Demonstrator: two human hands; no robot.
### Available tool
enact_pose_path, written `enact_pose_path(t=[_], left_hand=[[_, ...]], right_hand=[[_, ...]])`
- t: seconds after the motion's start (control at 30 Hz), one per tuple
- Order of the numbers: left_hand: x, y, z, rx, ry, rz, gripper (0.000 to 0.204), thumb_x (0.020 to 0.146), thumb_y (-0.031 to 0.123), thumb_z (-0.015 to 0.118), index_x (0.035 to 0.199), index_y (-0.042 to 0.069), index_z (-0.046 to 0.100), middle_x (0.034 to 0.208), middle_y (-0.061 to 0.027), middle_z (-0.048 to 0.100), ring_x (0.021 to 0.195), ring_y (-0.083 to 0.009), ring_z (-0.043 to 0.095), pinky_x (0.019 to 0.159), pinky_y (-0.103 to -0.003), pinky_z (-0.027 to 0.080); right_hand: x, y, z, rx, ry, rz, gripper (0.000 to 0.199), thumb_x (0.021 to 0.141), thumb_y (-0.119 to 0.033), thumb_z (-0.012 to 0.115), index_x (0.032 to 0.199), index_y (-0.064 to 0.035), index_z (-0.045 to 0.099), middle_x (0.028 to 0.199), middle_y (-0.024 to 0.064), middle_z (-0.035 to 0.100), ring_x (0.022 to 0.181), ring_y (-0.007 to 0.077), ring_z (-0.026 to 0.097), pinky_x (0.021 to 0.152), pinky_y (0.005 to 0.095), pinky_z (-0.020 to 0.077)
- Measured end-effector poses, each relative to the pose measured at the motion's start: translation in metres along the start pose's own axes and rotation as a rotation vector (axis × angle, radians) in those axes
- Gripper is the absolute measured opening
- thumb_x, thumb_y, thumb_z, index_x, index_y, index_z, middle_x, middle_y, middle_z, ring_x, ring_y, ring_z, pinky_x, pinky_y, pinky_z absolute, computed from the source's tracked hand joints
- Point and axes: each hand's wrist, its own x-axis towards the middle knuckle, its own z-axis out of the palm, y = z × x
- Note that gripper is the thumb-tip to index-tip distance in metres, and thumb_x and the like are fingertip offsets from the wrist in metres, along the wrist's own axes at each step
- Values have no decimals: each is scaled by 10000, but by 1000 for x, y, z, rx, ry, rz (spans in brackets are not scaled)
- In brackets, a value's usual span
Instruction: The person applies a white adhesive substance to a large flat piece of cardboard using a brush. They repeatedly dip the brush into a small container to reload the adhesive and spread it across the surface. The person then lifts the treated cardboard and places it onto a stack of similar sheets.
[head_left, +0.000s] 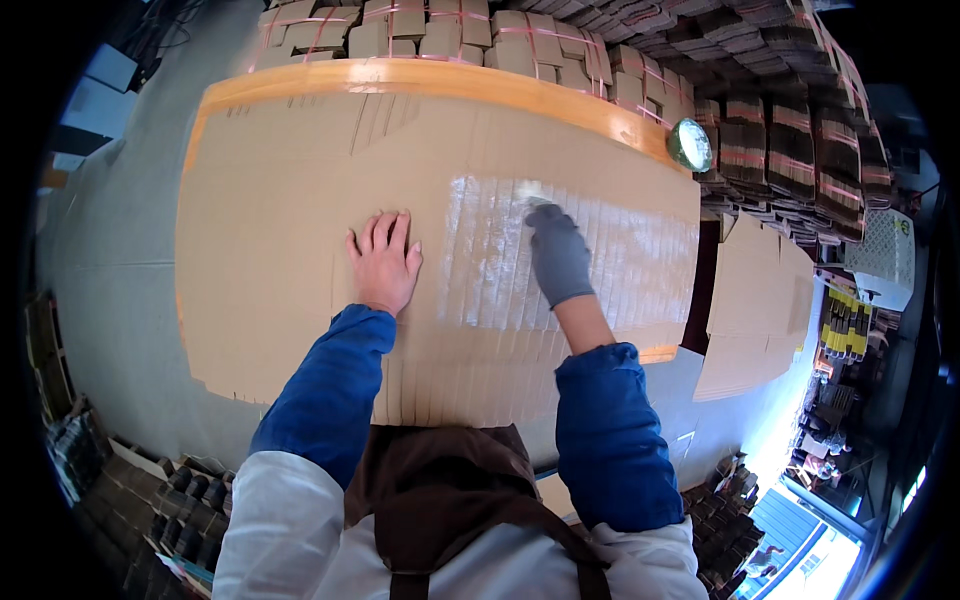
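Observation:
My bare left hand [385, 265] lies flat on a large sheet of brown cardboard [270, 200], fingers spread. The right hand [560, 255], in a grey glove, is closed round a brush [535, 190]; its pale end shows just past the fingers and its handle is hidden. Beneath the brush, a row of narrow cardboard strips [485, 270] is coated with wet, shiny white paste. At the far right corner of the table stands a green bowl [690, 145] with white stuff inside.
The cardboard covers a table with an orange wooden edge [420, 75]. Bundles of flat cardboard [460, 35] tied with pink string are stacked behind it. More cardboard sheets [755, 300] lie to the right, and dark stacks [790, 150] rise beyond the bowl.

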Motion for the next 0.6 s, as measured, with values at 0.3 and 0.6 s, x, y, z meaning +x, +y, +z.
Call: enact_pose_path(t=[0.3,0.6], left_hand=[[1,-3,-1,-1,-29,-26,508,916,331,567,1382,153,473,1367,-42,447,1341,-265,349,1105,-627,218],[-1,-5,0,-7,-26,-27,509,913,328,571,1381,156,470,1367,-43,443,1348,-256,343,1109,-626,216]], right_hand=[[2,-9,-18,124,-12,68,131,860,-93,609,981,-81,656,1043,144,633,832,362,656,722,457,546],[0,-47,-18,521,-37,294,140,844,-176,659,928,-66,682,998,170,667,906,365,657,803,422,529]])
